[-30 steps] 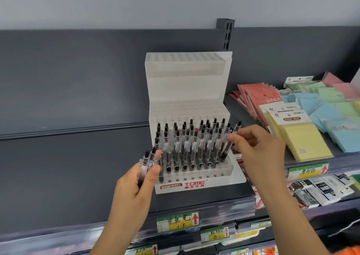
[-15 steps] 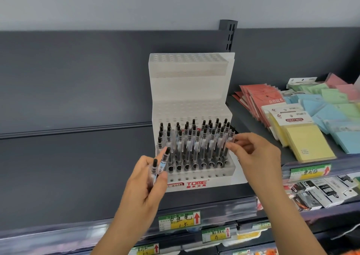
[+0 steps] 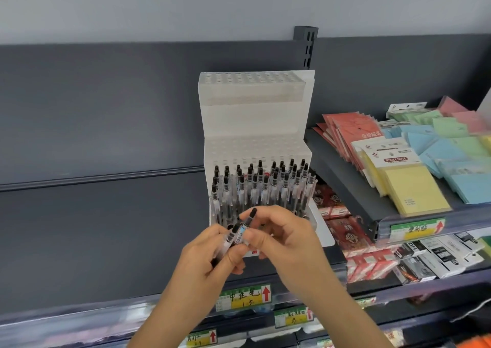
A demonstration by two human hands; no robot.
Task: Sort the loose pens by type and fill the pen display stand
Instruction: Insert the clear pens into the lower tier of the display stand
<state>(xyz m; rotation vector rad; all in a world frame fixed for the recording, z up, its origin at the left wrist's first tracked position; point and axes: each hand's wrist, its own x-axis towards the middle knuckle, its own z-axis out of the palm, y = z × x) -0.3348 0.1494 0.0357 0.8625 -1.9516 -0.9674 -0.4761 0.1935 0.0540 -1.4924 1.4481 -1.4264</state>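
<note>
Just before the pen display stand (image 3: 255, 124), its lowest tier crowded with pens (image 3: 265, 188), the left hand (image 3: 210, 265) gripped two clear pens (image 3: 229, 241) while the right hand (image 3: 287, 238) pinched the upper pen (image 3: 248, 221), best drawn straight out and lowered upright into a free hole.

Right hand is leaving the pen rows and joining the left hand.
The right hand (image 3: 287, 244) is no longer working at the right end of the white plastic tiered pen display stand (image 3: 255, 124); it is now meeting the left hand (image 3: 207, 265) in front of the stand, pinching the upper clear black-capped pen (image 3: 245, 225) of the two being gripped there. The clear pen it was slotting (image 3: 309, 188) is now standing free.
</note>
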